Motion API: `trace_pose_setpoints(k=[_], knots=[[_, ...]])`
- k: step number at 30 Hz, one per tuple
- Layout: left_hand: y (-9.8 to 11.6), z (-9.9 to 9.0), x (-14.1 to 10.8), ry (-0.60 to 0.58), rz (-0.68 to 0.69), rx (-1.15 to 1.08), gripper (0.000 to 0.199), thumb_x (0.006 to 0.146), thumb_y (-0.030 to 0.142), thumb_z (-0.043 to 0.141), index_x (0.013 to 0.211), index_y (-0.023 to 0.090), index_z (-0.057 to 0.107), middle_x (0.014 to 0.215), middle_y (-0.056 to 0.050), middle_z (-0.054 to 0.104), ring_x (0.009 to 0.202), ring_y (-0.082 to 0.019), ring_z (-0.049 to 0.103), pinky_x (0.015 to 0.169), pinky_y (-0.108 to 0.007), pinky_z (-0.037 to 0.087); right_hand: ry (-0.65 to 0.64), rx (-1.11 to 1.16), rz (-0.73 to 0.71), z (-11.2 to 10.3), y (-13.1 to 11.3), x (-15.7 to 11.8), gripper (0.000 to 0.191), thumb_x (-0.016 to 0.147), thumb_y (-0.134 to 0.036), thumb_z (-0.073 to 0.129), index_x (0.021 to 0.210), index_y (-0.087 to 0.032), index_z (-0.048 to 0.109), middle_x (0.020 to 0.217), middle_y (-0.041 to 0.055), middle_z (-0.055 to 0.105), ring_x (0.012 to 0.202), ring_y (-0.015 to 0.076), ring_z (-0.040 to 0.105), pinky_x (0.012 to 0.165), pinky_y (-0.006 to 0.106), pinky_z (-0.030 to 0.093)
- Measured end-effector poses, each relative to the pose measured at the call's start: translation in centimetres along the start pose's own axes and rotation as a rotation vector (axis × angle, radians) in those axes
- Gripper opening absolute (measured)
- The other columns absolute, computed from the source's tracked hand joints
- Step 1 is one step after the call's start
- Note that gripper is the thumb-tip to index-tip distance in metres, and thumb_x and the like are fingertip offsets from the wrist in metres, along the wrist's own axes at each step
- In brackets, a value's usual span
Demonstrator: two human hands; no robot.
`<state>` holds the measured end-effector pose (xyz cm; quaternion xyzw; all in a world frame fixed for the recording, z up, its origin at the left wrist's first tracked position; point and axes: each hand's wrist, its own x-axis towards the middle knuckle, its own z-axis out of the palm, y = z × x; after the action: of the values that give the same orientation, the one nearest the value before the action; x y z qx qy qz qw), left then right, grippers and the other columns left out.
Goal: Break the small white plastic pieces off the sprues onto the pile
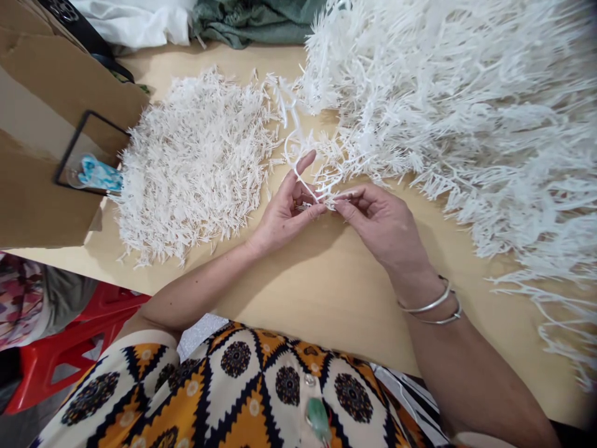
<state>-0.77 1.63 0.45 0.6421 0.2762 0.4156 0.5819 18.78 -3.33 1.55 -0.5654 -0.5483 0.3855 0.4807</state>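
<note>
A thin white branched plastic stem (293, 124) runs from between the piles down to my hands, above the pale tabletop. My left hand (289, 205) pinches the stem between thumb and fingers, its index finger raised. Close beside it, my right hand (380, 218) pinches a small feathery white tip of it between thumb and index finger. To the left lies a heap of short white sprigs (196, 162). A much larger pile of long white branches (457, 112) fills the upper right.
A cardboard box (41, 155) stands at the left, with a blue and white item (100, 174) in a black frame at its side. White cloth (140, 22) and dark green cloth (252, 22) lie along the back. A red stool (69, 348) is at lower left.
</note>
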Motion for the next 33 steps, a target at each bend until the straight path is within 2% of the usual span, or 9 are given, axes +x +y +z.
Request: trace_pose_setpoints(k=[5, 14, 22, 24, 27, 28, 30, 33], knots=[[0.0, 0.1, 0.0, 0.0, -0.017, -0.012, 0.083, 0.094, 0.036, 0.079, 0.166, 0.038, 0.037, 0.099, -0.001, 0.067, 0.082, -0.012, 0.064, 0.071, -0.025, 0.052, 0.024, 0.003, -0.014, 0.1, 0.5, 0.0, 0.017, 0.09, -0.027, 0.077, 0.105, -0.027, 0.07, 0.092, 0.0004, 0.076, 0.085, 0.0181, 0.073, 0.077, 0.033, 0.061], [-0.1, 0.2, 0.1, 0.004, -0.035, -0.034, 0.078, 0.093, 0.04, 0.082, 0.161, 0.033, 0.045, 0.093, 0.0, 0.067, 0.082, -0.012, 0.066, 0.077, -0.025, 0.058, 0.158, 0.021, -0.113, 0.7, 1.6, 0.3, 0.021, 0.09, -0.02, 0.07, 0.108, -0.03, 0.066, 0.078, -0.0027, 0.06, 0.068, 0.0158, 0.058, 0.064, 0.034, 0.051], [-0.7, 0.0, 0.1, -0.034, 0.01, -0.017, 0.078, 0.095, 0.044, 0.079, 0.162, 0.033, 0.042, 0.093, -0.001, 0.069, 0.081, -0.012, 0.067, 0.075, -0.025, 0.057, 0.224, 0.083, -0.066, 1.6, 1.7, 0.6, 0.02, 0.089, -0.018, 0.068, 0.105, -0.029, 0.062, 0.076, -0.0036, 0.055, 0.067, 0.0154, 0.052, 0.066, 0.035, 0.045], [-0.8, -0.1, 0.1, -0.037, 0.012, -0.022, 0.077, 0.095, 0.044, 0.078, 0.162, 0.034, 0.041, 0.095, -0.001, 0.069, 0.082, -0.012, 0.067, 0.077, -0.026, 0.057, 0.212, 0.094, -0.054, 1.5, 1.6, 0.6, 0.021, 0.089, -0.018, 0.068, 0.105, -0.029, 0.061, 0.075, -0.0039, 0.056, 0.067, 0.0153, 0.053, 0.066, 0.035, 0.047], [-0.9, -0.1, 0.0, -0.012, -0.024, -0.04, 0.073, 0.097, 0.044, 0.077, 0.161, 0.033, 0.042, 0.097, -0.001, 0.069, 0.085, -0.013, 0.066, 0.081, -0.028, 0.057, 0.128, 0.06, -0.047, 0.8, 1.1, 0.6, 0.02, 0.093, -0.02, 0.066, 0.111, -0.029, 0.062, 0.076, -0.0035, 0.059, 0.071, 0.0167, 0.06, 0.073, 0.036, 0.054], [-0.8, -0.2, 0.0, 0.003, -0.042, -0.049, 0.071, 0.097, 0.044, 0.077, 0.159, 0.033, 0.044, 0.099, -0.001, 0.068, 0.086, -0.013, 0.066, 0.082, -0.028, 0.058, 0.098, 0.03, -0.064, 0.5, 0.8, 0.5, 0.02, 0.096, -0.022, 0.065, 0.114, -0.029, 0.064, 0.079, -0.0024, 0.061, 0.075, 0.0175, 0.063, 0.077, 0.037, 0.057], [-0.8, -0.3, 0.1, 0.038, -0.075, -0.078, 0.066, 0.096, 0.045, 0.077, 0.155, 0.033, 0.049, 0.1, -0.002, 0.068, 0.086, -0.013, 0.066, 0.083, -0.028, 0.058, 0.049, -0.055, -0.153, -0.1, 0.1, 0.3, 0.026, 0.098, -0.024, 0.064, 0.124, -0.031, 0.067, 0.098, 0.0021, 0.067, 0.092, 0.0202, 0.069, 0.088, 0.041, 0.06], [-0.6, -0.5, 0.2, 0.066, -0.115, -0.122, 0.061, 0.094, 0.044, 0.079, 0.149, 0.031, 0.055, 0.101, -0.002, 0.068, 0.088, -0.013, 0.066, 0.085, -0.03, 0.06, 0.012, -0.224, -0.329, -0.4, -0.7, 0.2, 0.035, 0.096, -0.021, 0.066, 0.129, -0.033, 0.07, 0.129, 0.0077, 0.067, 0.121, 0.0268, 0.067, 0.105, 0.049, 0.058]])
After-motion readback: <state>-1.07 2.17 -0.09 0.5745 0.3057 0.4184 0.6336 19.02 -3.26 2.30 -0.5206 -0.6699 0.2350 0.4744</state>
